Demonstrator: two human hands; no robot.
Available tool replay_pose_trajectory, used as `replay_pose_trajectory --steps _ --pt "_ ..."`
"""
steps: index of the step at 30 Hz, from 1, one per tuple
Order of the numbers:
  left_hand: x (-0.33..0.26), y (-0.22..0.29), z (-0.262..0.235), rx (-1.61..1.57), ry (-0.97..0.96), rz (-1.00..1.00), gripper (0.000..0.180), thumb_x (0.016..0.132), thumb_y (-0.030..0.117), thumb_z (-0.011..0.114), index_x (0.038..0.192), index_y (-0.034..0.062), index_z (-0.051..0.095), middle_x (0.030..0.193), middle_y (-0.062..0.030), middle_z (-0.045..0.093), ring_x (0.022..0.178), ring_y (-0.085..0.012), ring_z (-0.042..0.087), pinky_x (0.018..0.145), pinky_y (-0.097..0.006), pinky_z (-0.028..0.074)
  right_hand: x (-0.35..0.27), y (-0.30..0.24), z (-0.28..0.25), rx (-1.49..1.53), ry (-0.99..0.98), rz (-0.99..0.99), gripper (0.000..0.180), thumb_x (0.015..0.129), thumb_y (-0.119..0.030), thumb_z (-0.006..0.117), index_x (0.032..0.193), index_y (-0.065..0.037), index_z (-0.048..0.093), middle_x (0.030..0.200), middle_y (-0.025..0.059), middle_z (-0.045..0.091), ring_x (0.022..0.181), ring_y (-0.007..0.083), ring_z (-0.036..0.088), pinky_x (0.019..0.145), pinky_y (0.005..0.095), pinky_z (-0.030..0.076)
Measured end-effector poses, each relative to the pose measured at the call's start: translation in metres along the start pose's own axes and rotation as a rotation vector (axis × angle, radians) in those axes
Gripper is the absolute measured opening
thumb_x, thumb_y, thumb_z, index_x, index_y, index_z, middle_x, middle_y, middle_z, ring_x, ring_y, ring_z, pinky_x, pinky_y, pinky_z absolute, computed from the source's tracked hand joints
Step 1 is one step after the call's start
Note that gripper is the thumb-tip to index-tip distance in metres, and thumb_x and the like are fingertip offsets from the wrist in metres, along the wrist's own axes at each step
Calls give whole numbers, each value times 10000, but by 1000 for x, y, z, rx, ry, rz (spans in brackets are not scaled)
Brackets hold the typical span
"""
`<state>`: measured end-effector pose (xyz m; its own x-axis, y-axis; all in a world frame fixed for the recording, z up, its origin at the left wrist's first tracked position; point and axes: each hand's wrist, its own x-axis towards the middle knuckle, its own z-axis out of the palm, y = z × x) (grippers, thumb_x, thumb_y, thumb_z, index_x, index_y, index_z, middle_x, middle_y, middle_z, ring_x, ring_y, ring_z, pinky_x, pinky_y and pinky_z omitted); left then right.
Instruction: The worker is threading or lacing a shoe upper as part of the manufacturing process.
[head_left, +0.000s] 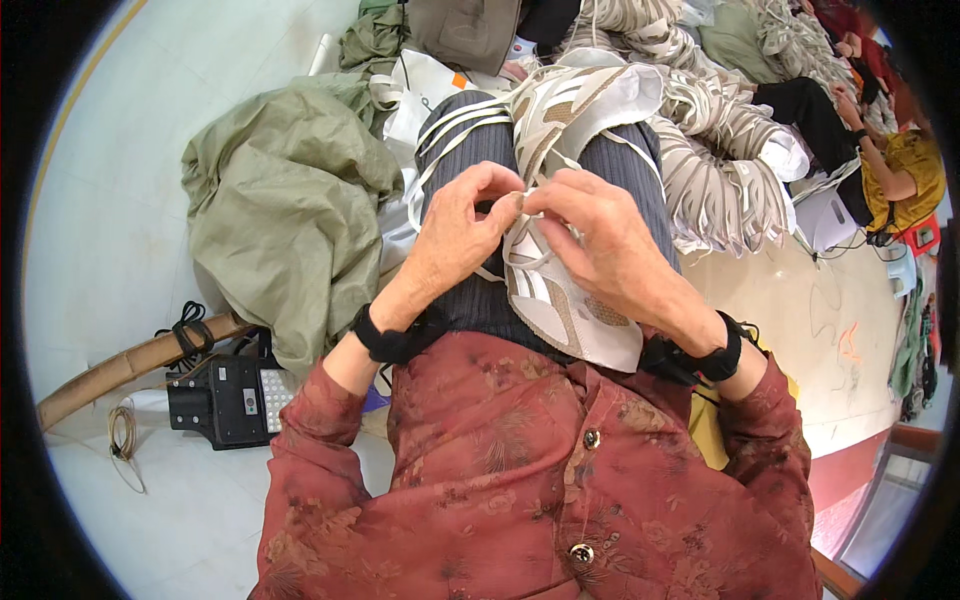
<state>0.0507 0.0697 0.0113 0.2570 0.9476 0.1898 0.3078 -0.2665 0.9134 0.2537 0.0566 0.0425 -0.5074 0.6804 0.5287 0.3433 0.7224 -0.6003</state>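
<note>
White-and-tan shoe upper (577, 303) on striped trousers (472, 308), left hand (452, 232) and right hand (608, 238) over the upper, both pinching white lace (521, 238), bundled uppers (722, 195) right of it, green cloth (285, 215) left.

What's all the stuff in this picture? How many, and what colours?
shoe upper: at least one, white and tan, centre
laces: several, white, centre
more uppers: many, white and tan, upper right
cloth: one, olive green, left
boxy device: one, black, lower left
curved strip: one, brown, left
co-worker: at least one, yellow top, right
trousers: one, grey, centre
shirt: one, red, bottom
wristbands: two, black, left and right
left hand, right hand: one each, bare, fingertips together, centre
</note>
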Motion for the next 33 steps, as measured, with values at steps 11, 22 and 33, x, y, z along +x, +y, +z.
replay_pose_trajectory --steps 11,22,33 --pt "-6 17 5 158 -161 -189 311 978 251 632 787 10 584 673 49 517 627 -45 433 543 -260 385 -49 -18 0 -236 79 -74 246 808 -49 708 1022 -44 587 917 119 575 856 305 611 730 403 487" --pt "-50 92 -37 -473 -148 -217 144 887 90 634 753 42 609 701 3 566 623 -109 498 569 -244 358 -58 -16 5 -173 111 -46 297 807 -43 690 1079 -14 575 931 118 567 855 299 614 730 394 521" --pt "-18 72 -32 335 -139 -205 358 997 248 525 782 -3 661 671 -30 587 643 -68 536 561 -256 425 -61 -14 7 -165 108 -98 241 783 -46 667 1010 -4 597 891 111 534 818 293 602 701 396 520"
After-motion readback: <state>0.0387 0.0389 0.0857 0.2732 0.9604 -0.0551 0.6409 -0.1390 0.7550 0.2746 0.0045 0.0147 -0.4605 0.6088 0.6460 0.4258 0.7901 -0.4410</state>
